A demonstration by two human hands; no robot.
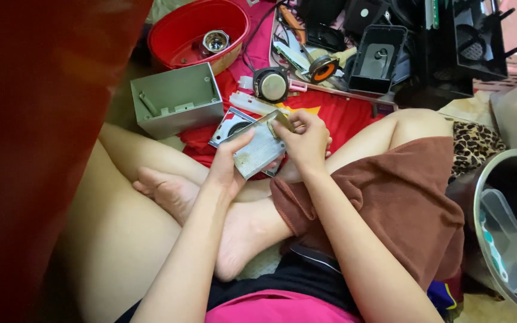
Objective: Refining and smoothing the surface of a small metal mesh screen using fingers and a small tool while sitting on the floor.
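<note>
Crossed bare legs, lower frame | both hands grip pale perforated circuit board [261, 149] at frame centre: left hand [227, 164] under lower edge, right hand [306, 140] closed over top corner | grey open box [178, 98] upper left

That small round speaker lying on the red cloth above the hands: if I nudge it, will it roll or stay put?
The round speaker probably stays put: it lies flat, face up, on the red cloth, which likely grips it. It looks heavy for its size, with a metal-looking centre. A dark cable appears to run from it, so a push may drag or snag.
</note>
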